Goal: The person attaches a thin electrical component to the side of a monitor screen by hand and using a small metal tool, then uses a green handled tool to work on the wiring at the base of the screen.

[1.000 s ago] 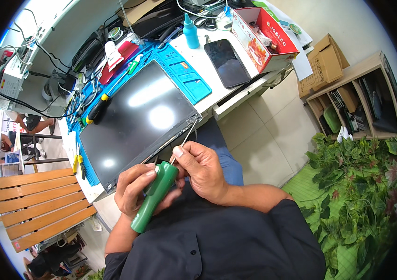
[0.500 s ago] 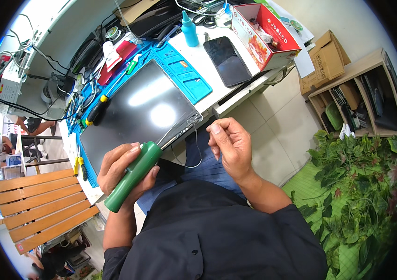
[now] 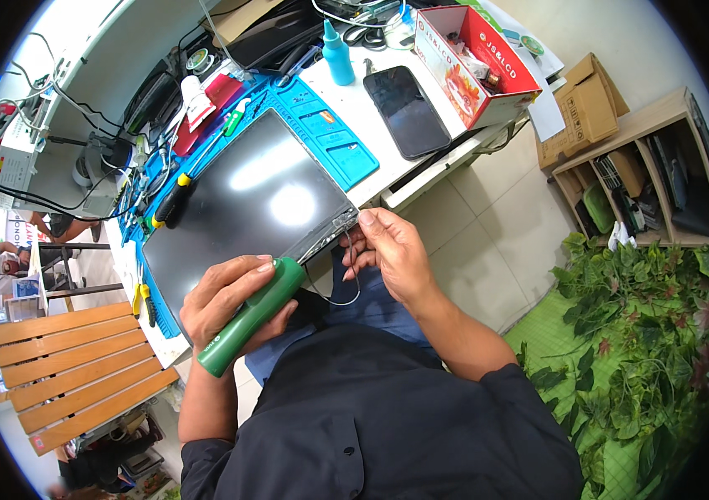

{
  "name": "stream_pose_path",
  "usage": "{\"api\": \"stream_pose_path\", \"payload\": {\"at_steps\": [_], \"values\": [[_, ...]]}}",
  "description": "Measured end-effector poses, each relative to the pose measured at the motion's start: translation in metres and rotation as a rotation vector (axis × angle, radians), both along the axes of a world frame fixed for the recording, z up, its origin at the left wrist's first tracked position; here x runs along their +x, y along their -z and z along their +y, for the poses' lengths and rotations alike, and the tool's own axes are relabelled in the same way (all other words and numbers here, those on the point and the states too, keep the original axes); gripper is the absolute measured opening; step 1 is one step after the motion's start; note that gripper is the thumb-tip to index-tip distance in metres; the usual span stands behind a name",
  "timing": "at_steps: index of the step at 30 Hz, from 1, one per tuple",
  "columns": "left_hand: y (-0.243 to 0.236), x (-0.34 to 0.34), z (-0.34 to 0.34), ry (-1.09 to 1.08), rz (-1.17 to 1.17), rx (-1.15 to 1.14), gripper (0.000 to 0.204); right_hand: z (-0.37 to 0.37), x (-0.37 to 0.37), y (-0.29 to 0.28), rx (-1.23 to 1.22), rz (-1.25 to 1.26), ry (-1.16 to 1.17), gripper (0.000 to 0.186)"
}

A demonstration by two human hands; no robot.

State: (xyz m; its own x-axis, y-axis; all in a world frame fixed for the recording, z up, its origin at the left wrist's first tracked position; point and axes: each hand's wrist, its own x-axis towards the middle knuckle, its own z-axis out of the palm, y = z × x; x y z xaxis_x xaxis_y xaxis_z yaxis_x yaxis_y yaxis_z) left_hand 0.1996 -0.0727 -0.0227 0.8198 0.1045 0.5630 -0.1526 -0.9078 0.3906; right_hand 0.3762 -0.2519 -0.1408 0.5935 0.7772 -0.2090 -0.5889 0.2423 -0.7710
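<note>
A dark flat screen panel [image 3: 246, 187] lies on the blue work mat [image 3: 350, 162], its near right edge facing me. My left hand [image 3: 234, 296] is wrapped round the thick green handle of a tool [image 3: 254, 317]. The tool's thin metal shaft points at the panel's near right edge; its tip is hard to make out there. At the panel's right corner, my right hand [image 3: 392, 254] is closed in a pinch, thumb and forefinger against the corner. What lies between those fingers is hidden. A thin pale wire [image 3: 358, 292] loops from that corner past my right fingertips and below the edge.
A black phone [image 3: 407, 112], a light-blue bottle [image 3: 338, 54] and a red box of small parts [image 3: 479, 67] stand to the right. A yellow-black screwdriver [image 3: 173, 200] rests at the panel's left. Yellow-handled pliers [image 3: 144, 300] lie nearer. A shelf [image 3: 634, 175] and leafy plants [image 3: 638, 317] are further right.
My right hand has moved left and inward to the panel's corner, from just off it. My left hand and the green-handled tool have shifted slightly right.
</note>
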Motion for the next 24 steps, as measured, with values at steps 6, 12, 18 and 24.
{"api": "stream_pose_path", "payload": {"at_steps": [6, 12, 18, 24], "values": [[0.007, 0.0052, 0.0041, 0.017, -0.045, -0.013, 0.049, 0.0005, 0.0035, -0.0006, -0.003, -0.016, 0.0, 0.039], [0.0083, 0.0028, 0.0027, 0.025, 0.001, -0.01, 0.051, 0.0002, 0.0043, 0.0007, -0.023, -0.03, 0.001, 0.038], [0.0094, 0.0063, 0.0028, 0.055, -0.013, 0.003, 0.049, 0.0008, 0.0041, 0.0007, -0.019, -0.035, 0.006, 0.039], [0.0091, 0.0059, 0.0016, 0.058, -0.018, 0.008, 0.047, 0.0003, 0.0043, -0.0008, -0.015, -0.033, 0.001, 0.039]]}}
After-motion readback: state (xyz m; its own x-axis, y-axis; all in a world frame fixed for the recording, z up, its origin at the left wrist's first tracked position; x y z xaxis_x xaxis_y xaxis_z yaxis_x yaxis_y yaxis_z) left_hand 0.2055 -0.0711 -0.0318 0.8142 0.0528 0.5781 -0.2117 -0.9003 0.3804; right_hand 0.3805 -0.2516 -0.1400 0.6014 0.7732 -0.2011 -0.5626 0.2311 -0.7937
